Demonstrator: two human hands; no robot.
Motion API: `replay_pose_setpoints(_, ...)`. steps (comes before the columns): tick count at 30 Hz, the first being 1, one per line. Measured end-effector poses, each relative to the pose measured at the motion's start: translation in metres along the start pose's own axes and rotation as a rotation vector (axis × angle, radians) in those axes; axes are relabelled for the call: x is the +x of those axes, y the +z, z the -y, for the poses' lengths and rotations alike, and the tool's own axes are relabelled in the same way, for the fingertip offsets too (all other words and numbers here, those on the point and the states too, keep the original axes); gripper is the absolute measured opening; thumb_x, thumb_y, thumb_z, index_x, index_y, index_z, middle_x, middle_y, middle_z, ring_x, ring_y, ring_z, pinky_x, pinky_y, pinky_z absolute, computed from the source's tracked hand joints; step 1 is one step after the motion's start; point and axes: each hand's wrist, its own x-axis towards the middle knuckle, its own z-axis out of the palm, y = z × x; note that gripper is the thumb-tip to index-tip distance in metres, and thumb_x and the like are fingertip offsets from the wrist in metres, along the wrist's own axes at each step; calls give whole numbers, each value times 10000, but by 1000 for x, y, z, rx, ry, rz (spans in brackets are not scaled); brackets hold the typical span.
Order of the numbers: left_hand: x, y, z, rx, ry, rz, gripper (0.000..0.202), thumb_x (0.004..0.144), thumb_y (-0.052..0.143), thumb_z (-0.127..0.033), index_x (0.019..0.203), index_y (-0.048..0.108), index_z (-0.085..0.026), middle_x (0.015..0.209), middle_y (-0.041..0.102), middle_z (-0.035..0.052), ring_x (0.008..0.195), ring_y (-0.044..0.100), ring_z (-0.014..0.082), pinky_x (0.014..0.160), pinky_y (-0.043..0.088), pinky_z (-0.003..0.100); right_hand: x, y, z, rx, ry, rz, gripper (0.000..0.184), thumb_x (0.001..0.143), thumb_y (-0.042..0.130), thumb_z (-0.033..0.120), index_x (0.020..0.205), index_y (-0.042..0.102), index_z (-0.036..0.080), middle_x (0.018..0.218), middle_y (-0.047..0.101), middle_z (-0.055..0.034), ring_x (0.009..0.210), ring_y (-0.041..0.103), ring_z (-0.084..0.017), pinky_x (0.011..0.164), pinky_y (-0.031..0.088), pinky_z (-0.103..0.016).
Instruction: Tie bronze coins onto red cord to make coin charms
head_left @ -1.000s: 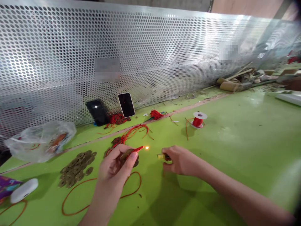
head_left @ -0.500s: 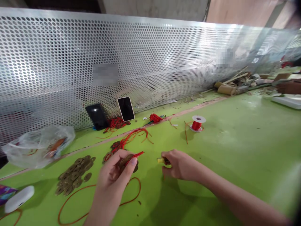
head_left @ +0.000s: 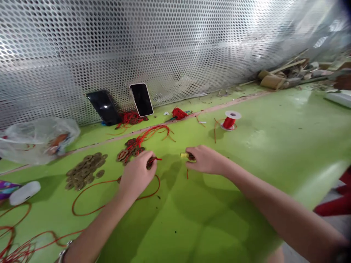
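Note:
My left hand (head_left: pixel 139 170) is closed around coins strung on red cord (head_left: pixel 150 163). A short red braided end pokes out to the right past its fingertips. To the right, across a small gap, my right hand (head_left: pixel 203 159) grips a small yellow-ended tool (head_left: pixel 184 155); the fingers cover most of it, so its kind is unclear. Just behind my left hand lies a cluster of coins tied with red cord (head_left: pixel 131 150). Farther left is a heap of loose bronze-coloured holed coins (head_left: pixel 85 171). A long loop of orange-red cord (head_left: pixel 90 212) runs under my left forearm.
A spool of red cord (head_left: pixel 229 123) stands behind my right hand. Two phones (head_left: pixel 104 107) lean on the perforated metal screen (head_left: pixel 175 47). A red cord bundle (head_left: pixel 179 113), a plastic bag (head_left: pixel 35 140), a white case (head_left: pixel 25 193) and wooden scraps (head_left: pixel 272 81) also lie on the green table (head_left: pixel 175 219).
My left hand has turned palm-down and moved near the tied coin cluster, covering more of the strung coins. My right hand keeps its grip. The view has tilted downward.

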Motion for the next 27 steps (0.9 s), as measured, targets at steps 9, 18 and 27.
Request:
replay_pose_setpoints(9, -2, 0, -9, 215, 21, 12, 136, 892, 419, -241, 842, 539, -201, 880, 620, 44, 663, 584, 193, 525, 300, 274, -1, -1, 1, -2, 5, -1, 221, 748, 526, 317, 653, 374, 188, 576, 445, 24, 497, 331, -85, 516, 214, -251)
replay_pose_setpoints(18, -5, 0, -8, 232, -10, 15, 137, 874, 417, -244, 810, 532, -206, 855, 614, 44, 627, 563, 196, 505, 259, 284, -2, -1, 1, 5, 5, -6, 225, 745, 532, 315, 648, 372, 190, 591, 464, 18, 499, 331, -88, 508, 206, -252)
replay_pose_setpoints(27, 3, -7, -18, -784, -268, 146, 200, 748, 601, -381, 724, 556, -188, 621, 549, -12, 562, 468, 126, 515, 302, 242, 3, -3, 2, 238, -71, -152, 120, 726, 549, 218, 694, 438, 183, 608, 464, 37, 531, 377, -78, 544, 267, -217)
